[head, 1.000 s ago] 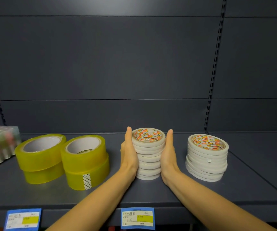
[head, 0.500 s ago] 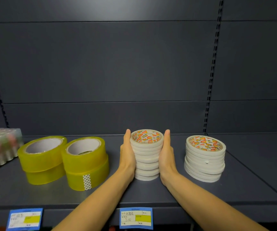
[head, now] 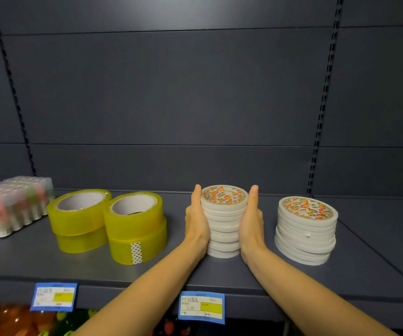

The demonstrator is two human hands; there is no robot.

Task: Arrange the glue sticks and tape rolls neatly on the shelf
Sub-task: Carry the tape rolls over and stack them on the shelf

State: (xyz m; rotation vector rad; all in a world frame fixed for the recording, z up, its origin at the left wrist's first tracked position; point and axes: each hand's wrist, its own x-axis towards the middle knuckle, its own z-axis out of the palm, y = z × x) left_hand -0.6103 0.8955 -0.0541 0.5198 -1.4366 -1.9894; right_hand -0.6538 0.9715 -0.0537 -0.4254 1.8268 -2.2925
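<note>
Stack: thin white tape rolls (head: 223, 226); left hand (head: 196, 223), right hand (head: 252, 223) flat, pressing its sides.

- Noted dark grey back panel (head: 171, 93): matte, split by thin horizontal seams.
- Logged left slotted upright (head: 14, 93), slanting across the panel from top to bottom.
- Logged right slotted upright (head: 324, 93), same kind, right of centre.
- Recorded left price label (head: 53, 297): blue border, white field, yellow block; writing too blurred to read.
- Recorded centre price label (head: 201, 307): same border and yellow block, handwritten marks.
- Seen at bottom left: blurred goods (head: 9, 321), orange, red, green; kind not determinable.
</note>
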